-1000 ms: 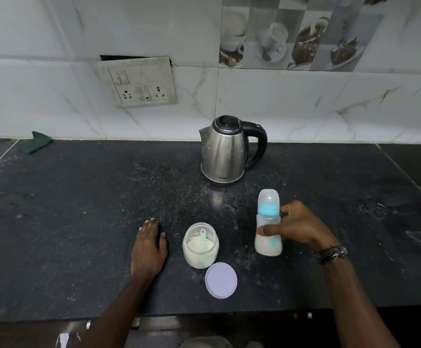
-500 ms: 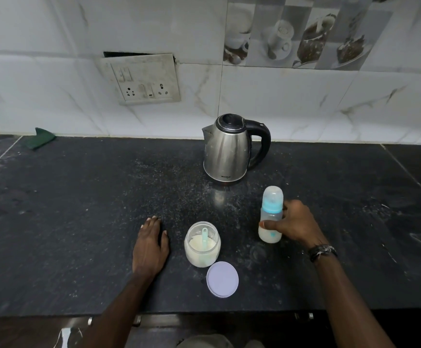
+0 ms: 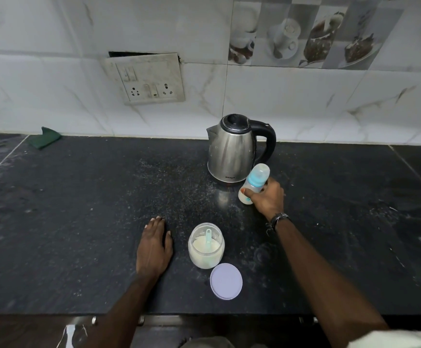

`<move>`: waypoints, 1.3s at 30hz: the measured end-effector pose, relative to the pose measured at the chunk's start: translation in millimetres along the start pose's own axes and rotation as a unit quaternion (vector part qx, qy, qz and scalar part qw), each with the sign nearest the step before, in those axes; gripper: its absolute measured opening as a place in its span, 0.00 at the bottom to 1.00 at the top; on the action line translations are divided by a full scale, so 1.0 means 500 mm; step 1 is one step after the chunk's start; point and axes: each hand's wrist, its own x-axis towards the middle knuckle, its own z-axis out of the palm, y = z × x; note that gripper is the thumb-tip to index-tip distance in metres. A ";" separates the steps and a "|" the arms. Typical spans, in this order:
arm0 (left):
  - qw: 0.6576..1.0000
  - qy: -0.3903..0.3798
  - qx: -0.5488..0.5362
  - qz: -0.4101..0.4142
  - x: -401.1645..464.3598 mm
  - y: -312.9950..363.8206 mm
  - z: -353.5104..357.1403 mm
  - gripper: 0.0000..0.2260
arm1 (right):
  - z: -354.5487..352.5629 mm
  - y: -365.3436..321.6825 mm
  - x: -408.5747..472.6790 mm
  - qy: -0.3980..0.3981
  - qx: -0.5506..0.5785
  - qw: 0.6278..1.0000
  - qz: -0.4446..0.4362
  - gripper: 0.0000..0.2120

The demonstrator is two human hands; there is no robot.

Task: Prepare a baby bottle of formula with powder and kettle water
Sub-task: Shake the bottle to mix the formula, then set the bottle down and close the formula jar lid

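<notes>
The right hand (image 3: 267,200) grips the capped, tilted baby bottle (image 3: 254,184) just beside the kettle (image 3: 232,149), seemingly mixing formula, while the left hand (image 3: 154,247) rests flat and relaxed on the bench (image 3: 79,209), likely for support.

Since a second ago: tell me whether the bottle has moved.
Yes. The bottle, gripped by the right hand, has gone away from the jar toward the kettle, and now tilts beside its base.

Right hand (image 3: 267,200) grips tilted baby bottle (image 3: 254,183) beside kettle (image 3: 232,151).
</notes>
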 end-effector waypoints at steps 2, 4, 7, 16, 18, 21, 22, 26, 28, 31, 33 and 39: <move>1.000 -0.003 0.013 0.004 0.001 0.000 0.000 0.23 | 0.012 -0.004 0.012 0.002 0.002 1.000 -0.002 0.30; 1.000 -0.008 0.025 0.003 0.005 0.001 0.000 0.25 | 0.022 -0.003 0.024 0.000 -0.004 1.000 -0.002 0.30; 0.999 -0.010 0.037 0.002 0.006 0.007 -0.001 0.26 | 0.038 0.005 0.040 -0.009 -0.023 1.000 0.001 0.31; 0.999 -0.015 0.049 -0.001 0.007 0.012 0.001 0.25 | 0.067 0.024 0.059 -0.018 -0.045 0.999 0.000 0.32; 0.999 -0.016 0.050 0.001 0.007 0.013 0.001 0.25 | 0.069 0.028 0.057 -0.015 -0.048 0.999 -0.007 0.31; 0.998 -0.014 0.055 0.004 0.008 0.015 0.001 0.25 | 0.069 0.032 0.053 -0.019 -0.053 0.998 -0.012 0.31; 0.998 -0.013 0.056 0.003 0.008 0.015 0.001 0.25 | 0.069 0.032 0.052 -0.021 -0.051 0.998 -0.012 0.31; 0.998 -0.011 0.057 0.005 0.006 0.016 0.001 0.25 | 0.064 0.030 0.046 -0.036 -0.058 0.998 0.000 0.32; 0.999 -0.012 0.053 0.005 0.007 0.014 0.002 0.25 | 0.058 0.036 0.036 -0.051 -0.068 0.996 0.011 0.32; 0.999 -0.012 0.048 0.004 0.006 0.014 0.001 0.26 | 0.045 0.043 0.001 -0.050 -0.093 0.994 0.013 0.33; 0.999 -0.011 0.041 0.001 0.005 0.012 0.002 0.26 | 0.031 0.045 -0.035 -0.035 -0.104 0.994 0.006 0.29; 1.000 0.009 -0.024 0.009 -0.003 0.006 -0.001 0.22 | -0.008 0.067 -0.156 -0.025 -0.135 0.989 -0.060 0.08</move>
